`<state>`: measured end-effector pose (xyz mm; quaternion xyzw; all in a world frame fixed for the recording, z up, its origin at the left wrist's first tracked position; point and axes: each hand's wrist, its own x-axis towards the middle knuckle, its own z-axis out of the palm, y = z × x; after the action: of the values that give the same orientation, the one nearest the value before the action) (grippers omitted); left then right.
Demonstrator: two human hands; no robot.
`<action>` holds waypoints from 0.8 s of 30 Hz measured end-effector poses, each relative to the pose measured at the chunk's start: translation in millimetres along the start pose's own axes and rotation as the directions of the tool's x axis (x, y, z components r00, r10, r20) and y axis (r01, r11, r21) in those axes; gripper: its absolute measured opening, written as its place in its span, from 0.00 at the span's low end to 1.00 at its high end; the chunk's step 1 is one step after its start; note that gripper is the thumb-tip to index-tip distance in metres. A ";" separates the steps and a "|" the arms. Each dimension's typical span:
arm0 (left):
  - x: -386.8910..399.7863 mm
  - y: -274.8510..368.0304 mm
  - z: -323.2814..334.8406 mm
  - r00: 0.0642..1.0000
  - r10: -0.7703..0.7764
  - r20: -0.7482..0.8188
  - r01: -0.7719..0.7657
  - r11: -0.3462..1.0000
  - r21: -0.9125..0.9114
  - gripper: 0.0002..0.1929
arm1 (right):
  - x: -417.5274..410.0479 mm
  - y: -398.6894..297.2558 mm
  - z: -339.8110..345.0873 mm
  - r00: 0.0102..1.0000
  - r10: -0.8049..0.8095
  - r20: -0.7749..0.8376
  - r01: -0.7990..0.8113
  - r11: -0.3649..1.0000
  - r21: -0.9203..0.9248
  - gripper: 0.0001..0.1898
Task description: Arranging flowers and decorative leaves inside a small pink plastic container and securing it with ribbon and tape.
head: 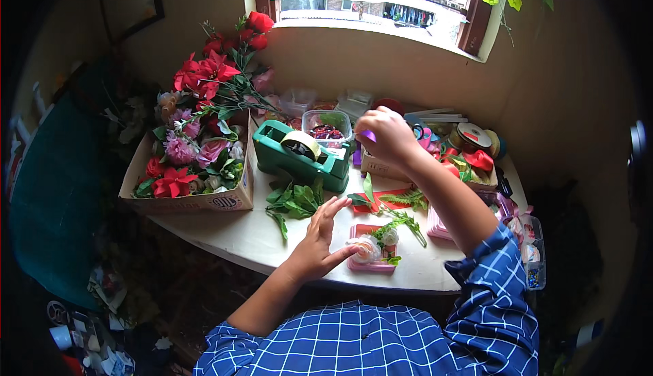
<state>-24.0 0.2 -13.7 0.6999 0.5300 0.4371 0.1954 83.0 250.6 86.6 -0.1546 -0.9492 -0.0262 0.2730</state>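
My left hand [319, 243] is raised over the white table with its fingers apart and nothing in it. Just right of its thumb, a small pink tray [373, 268] carries a white artificial rose [365, 249], a smaller white flower [390, 237] and green sprigs. My right hand [385, 136] is bent over the left end of a cardboard box [383, 169] of ribbons and craft supplies. Something purple [367, 135] shows at its curled fingers. Whether they grip it is unclear, because the back of the hand hides the fingertips.
A green tape dispenser [301, 164] stands beside a cardboard box [204, 203] full of artificial flowers. Green leaves [298, 200] and a red piece [375, 203] lie behind the pink tray. A clear tub [326, 127] holds beads. At the right edge is a divided plastic case [533, 269].
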 end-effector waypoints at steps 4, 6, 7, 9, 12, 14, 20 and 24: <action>1.6 3.4 -0.5 0.997 -0.074 0.007 0.073 0.994 0.086 0.45 | 54.8 19.0 51.2 0.958 0.148 0.245 -0.163 0.986 0.041 0.08; 1.9 4.3 -1.1 0.998 -0.063 0.007 0.062 0.994 0.086 0.44 | 68.0 21.3 73.4 0.926 0.198 0.323 -0.219 0.975 0.030 0.11; 2.3 4.3 -1.1 0.998 -0.062 0.012 0.061 0.992 0.108 0.44 | 72.7 22.0 81.8 0.906 0.228 0.358 -0.241 0.971 -0.008 0.12; 3.8 3.7 -1.3 0.998 -0.056 0.010 0.055 0.996 0.074 0.43 | 76.2 22.3 93.3 0.883 0.256 0.394 -0.267 0.963 -0.027 0.12; 4.8 3.1 0.4 0.996 -0.087 0.017 0.085 0.995 0.058 0.42 | 78.6 25.5 95.6 0.892 0.260 0.370 -0.268 0.963 -0.032 0.09; 5.4 2.7 1.3 0.997 -0.081 0.016 0.079 0.994 0.076 0.42 | 78.1 29.8 88.8 0.928 0.214 0.306 -0.240 0.969 0.050 0.08; 5.7 2.3 2.4 0.996 -0.089 0.011 0.088 0.993 0.077 0.41 | 68.7 36.1 59.0 0.971 0.206 0.119 -0.228 0.948 0.221 0.06; 6.1 4.0 3.1 0.995 -0.098 0.003 0.097 0.992 0.080 0.40 | 59.0 36.1 39.4 0.973 0.229 -0.003 -0.215 0.919 0.331 0.07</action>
<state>-18.8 4.9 -9.9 0.6820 0.5800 0.4029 0.1901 26.7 306.7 83.0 -0.2127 -0.9106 0.1603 0.3159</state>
